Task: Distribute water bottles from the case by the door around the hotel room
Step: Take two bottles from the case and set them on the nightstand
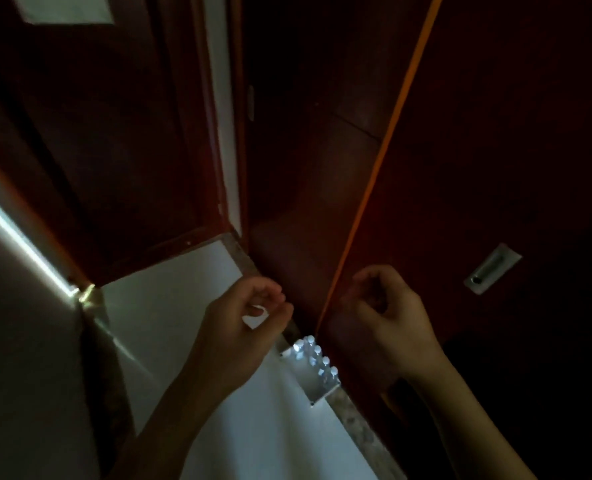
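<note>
A small white case (317,393) stands on the pale floor against the dark wooden wardrobe, far below my hands. Several clear water bottles (317,358) with pale caps stand upright in it in a row. My left hand (242,323) hovers above and to the left of the case, fingers loosely curled, holding nothing. My right hand (388,313) hangs above and to the right of it, curled in front of the wardrobe door, also with nothing in it. Neither hand touches the case. The scene is dim.
A dark red wooden door (114,150) closes the far end of the narrow entry. On the right, a wardrobe door (495,168) with an orange edge and a recessed metal handle (491,268). A pale wall (21,341) stands left. A speckled stone skirting (360,424) runs along the floor.
</note>
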